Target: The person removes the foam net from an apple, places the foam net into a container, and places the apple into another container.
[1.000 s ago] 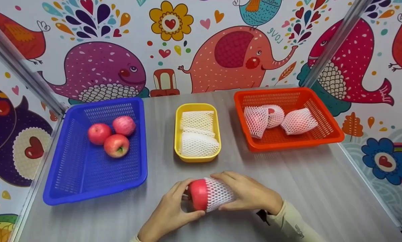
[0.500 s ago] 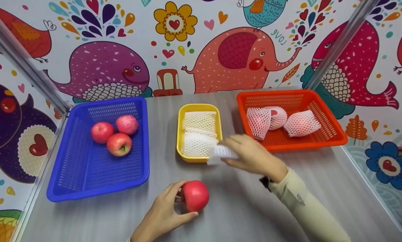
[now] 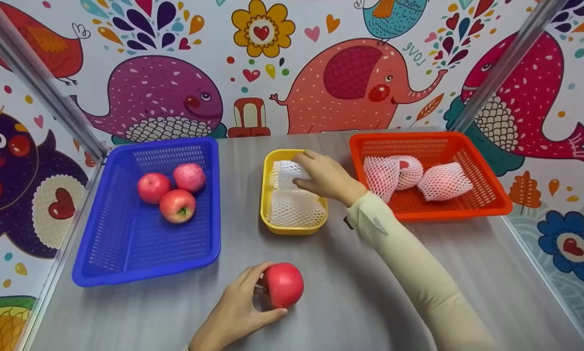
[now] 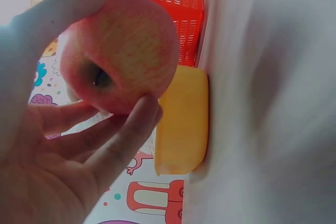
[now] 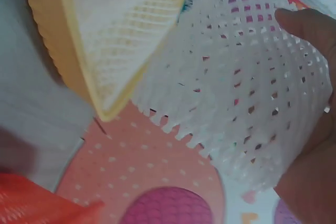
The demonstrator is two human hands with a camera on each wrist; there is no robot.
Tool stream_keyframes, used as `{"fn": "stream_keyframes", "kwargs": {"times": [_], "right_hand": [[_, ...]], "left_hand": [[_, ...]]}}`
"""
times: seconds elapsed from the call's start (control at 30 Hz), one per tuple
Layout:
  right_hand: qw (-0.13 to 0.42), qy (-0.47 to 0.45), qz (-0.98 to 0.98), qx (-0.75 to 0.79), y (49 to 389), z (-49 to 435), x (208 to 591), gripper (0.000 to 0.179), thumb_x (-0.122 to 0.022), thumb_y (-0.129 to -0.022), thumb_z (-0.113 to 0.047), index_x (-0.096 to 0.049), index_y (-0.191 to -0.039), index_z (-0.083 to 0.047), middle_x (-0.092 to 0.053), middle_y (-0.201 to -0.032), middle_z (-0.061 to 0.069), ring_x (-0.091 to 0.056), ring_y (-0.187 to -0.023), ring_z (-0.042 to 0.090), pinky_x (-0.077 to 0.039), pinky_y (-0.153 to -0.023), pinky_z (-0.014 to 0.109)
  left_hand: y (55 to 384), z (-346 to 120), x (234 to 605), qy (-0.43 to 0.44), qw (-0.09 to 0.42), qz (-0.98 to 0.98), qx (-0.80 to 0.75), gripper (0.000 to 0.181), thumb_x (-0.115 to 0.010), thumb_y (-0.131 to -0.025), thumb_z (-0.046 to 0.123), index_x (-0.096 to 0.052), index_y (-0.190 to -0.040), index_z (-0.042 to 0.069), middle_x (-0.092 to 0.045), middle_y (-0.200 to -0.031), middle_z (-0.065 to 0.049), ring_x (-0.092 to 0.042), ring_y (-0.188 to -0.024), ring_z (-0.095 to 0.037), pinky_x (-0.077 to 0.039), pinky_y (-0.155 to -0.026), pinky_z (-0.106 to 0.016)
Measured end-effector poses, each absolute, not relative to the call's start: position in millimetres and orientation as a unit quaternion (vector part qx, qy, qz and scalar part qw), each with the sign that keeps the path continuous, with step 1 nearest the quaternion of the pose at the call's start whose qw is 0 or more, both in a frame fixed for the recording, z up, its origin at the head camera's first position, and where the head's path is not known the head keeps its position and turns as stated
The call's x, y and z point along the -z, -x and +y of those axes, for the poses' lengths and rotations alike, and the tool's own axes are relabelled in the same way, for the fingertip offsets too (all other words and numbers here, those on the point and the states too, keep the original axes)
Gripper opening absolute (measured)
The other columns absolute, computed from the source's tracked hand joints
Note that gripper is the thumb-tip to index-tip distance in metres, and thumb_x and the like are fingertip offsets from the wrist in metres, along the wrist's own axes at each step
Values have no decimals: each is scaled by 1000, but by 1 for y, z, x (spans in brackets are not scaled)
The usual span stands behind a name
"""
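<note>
My left hand holds a bare red apple low over the table, thumb on the near side and fingers behind. In the left wrist view the stem hollow of the apple shows between thumb and fingers. My right hand is over the back part of a small yellow container, where white foam fruit nets lie. The right wrist view shows this hand gripping a foam net by one side, beside the yellow rim.
A blue basket at the left holds three bare apples. At the right, a red basket contains several netted apples. A patterned wall panel stands close behind the containers.
My right hand has pulled the foam net off the apple and carried it up and back over the yellow container. The left hand keeps its grip on the apple.
</note>
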State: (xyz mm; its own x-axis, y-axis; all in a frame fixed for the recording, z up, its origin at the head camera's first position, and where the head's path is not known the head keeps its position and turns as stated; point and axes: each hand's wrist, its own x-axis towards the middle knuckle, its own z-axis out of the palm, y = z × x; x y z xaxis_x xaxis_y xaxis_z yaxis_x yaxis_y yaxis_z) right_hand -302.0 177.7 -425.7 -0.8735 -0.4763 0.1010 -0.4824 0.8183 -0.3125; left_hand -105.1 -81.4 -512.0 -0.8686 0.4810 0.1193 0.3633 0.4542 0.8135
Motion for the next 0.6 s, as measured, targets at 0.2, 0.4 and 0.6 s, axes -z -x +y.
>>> {"fn": "stream_keyframes", "kwargs": {"times": [0.2,0.4,0.6], "right_hand": [[-21,-234,-962,-140,325,162,457,47,-75,-92,-22,-56,-130,-3,-60,-120,14,-60,-104,28,-50,-97,42],[-88,-259,-960,-67,331,154,492,43,-74,-92,-18,-58,-127,3,-63,-112,19,-63,-98,30,-53,-90,42],[-132,-254,-957,-55,327,152,496,45,-75,-92,-22,-62,-129,0,-65,-115,18,-63,-100,28,-52,-93,41]], "left_hand": [[105,-81,512,-250,52,855,-451,80,-90,-73,36,-51,-138,8,-59,-115,2,-63,-93,-8,-56,-80,-29],[105,-83,512,-258,36,859,-441,82,-91,-72,34,-52,-139,8,-60,-117,1,-61,-93,-8,-56,-80,-30],[105,-85,513,-262,34,856,-445,83,-90,-73,39,-51,-140,8,-60,-119,1,-61,-93,-8,-56,-80,-31]]}}
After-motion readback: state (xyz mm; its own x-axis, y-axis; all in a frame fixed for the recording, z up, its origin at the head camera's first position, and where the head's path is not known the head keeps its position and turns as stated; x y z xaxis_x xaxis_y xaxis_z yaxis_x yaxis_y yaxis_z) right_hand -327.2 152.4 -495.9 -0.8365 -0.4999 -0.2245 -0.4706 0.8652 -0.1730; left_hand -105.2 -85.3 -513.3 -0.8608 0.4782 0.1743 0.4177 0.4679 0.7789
